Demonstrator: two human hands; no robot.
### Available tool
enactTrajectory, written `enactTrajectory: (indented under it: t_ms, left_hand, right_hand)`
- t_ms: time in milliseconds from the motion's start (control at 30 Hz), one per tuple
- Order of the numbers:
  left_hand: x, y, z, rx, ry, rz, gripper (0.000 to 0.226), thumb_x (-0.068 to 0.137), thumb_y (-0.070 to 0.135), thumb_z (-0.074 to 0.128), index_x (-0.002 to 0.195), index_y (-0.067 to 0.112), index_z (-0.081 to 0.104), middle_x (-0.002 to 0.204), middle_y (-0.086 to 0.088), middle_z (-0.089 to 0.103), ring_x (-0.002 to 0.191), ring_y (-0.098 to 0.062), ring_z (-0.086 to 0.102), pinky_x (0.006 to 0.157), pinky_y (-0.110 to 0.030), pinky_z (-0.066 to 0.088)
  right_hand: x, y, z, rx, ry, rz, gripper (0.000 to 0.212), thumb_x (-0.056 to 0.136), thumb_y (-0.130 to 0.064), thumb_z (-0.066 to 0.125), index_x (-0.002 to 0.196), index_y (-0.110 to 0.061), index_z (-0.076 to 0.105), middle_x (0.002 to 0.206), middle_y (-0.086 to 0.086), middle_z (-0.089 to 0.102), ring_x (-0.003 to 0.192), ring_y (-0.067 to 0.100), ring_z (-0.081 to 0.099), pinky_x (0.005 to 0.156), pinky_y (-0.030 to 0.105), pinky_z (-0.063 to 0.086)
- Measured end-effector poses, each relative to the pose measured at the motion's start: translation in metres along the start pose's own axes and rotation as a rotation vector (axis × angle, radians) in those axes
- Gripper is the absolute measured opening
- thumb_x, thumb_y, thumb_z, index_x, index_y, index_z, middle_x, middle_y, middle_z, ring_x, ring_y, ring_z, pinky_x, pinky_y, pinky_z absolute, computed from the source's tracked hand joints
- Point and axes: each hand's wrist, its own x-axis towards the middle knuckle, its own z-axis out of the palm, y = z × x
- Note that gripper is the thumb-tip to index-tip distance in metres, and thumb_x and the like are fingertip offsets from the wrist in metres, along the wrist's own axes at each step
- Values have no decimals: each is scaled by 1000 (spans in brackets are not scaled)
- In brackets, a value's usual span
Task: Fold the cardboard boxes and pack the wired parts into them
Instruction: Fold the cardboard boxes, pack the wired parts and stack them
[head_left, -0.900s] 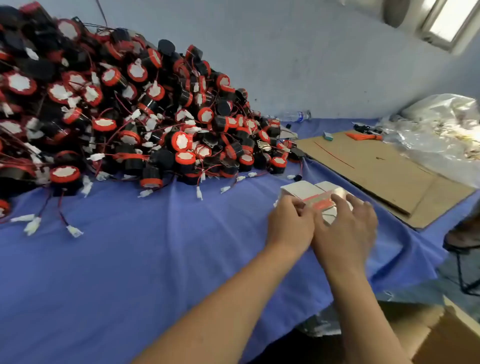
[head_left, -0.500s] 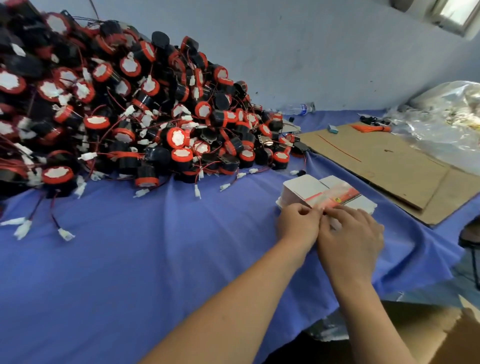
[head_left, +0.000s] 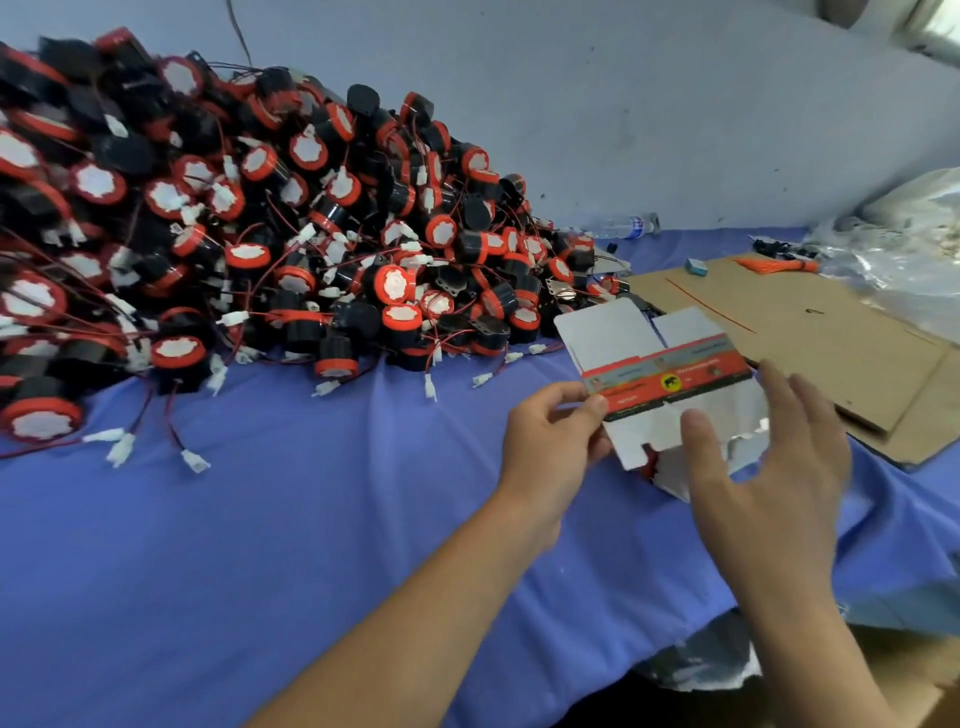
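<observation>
Left hand (head_left: 550, 441) pinches flat box (head_left: 660, 374) at its 8 o'clock corner; right hand (head_left: 769, 467) fingers spread wide, over its 5 o'clock edge.

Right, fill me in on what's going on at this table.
A person is starting on a small printed box blank. The left hand pinches its left edge and holds it above the blue cloth. The right hand is open, fingers spread at the blank's right side. The blank is flat, not yet folded. The pile of black-and-red wired parts lies to the left, untouched, and a brown cardboard sheet lies to the right.
</observation>
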Motion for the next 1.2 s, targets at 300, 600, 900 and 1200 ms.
enactTrajectory:
  t_ms: [300, 600, 900, 1200]
  left_hand:
    - [-62, 57, -124, 337, 182, 370, 35, 107, 18, 54, 141, 22, 61, 111, -3, 77, 103, -7, 70, 91, -33, 60]
    - [-124, 84, -227, 482, 421, 506, 39, 106, 30, 56, 144, 37, 54, 133, 19, 67, 123, 2, 60, 99, -19, 50]
    - [-139, 69, -284, 506, 383, 353, 51, 90, 34, 79, 135, 33, 58, 122, 20, 71, 116, 0, 65, 95, -21, 53]
    - [-140, 44, -303, 241, 190, 260, 43, 101, 42, 54, 142, 28, 57, 136, 0, 68, 128, -21, 63, 103, -38, 54]
  right_hand:
    - [-42, -85, 32, 352, -351, -142, 63, 75, -37, 88, 121, -57, 51, 105, -52, 54, 104, -25, 51, 90, 1, 40]
    - [-110, -165, 101, 423, -659, -251, 59, 73, -47, 86, 125, -48, 57, 101, -34, 67, 93, -15, 60, 70, 5, 44]
    - [-155, -191, 134, 445, -758, -300, 61, 79, -34, 83, 133, -44, 54, 104, -27, 71, 96, -5, 66, 76, 18, 55]
    - [-186, -200, 155, 298, -955, -230, 84, 84, -66, 52, 156, -33, 24, 101, -21, 59, 86, 0, 59, 54, 12, 44]
